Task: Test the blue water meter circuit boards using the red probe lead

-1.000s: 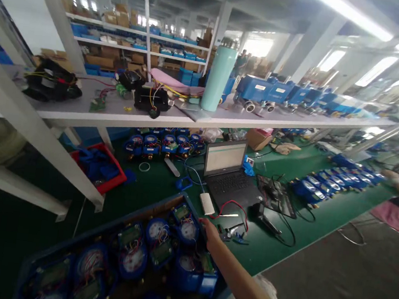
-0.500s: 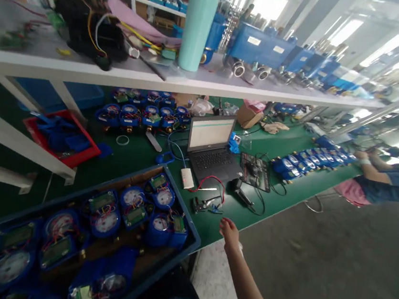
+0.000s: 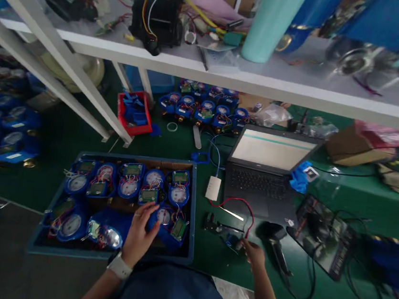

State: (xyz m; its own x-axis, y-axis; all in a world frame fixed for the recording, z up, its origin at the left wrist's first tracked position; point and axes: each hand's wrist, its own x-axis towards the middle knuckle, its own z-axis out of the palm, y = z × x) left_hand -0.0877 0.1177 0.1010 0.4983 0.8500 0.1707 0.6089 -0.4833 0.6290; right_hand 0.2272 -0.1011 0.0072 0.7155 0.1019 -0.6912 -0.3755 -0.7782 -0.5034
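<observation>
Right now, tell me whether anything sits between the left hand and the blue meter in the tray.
Nothing visible does: the left hand already rests on the blue meter inside the tray.

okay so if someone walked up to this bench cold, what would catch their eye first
Probably the blue tray of blue water meters at the bench's near edge, where the left hand rests on one meter. Right of it, an open laptop glows, and the right hand reaches small tools before it.
</observation>
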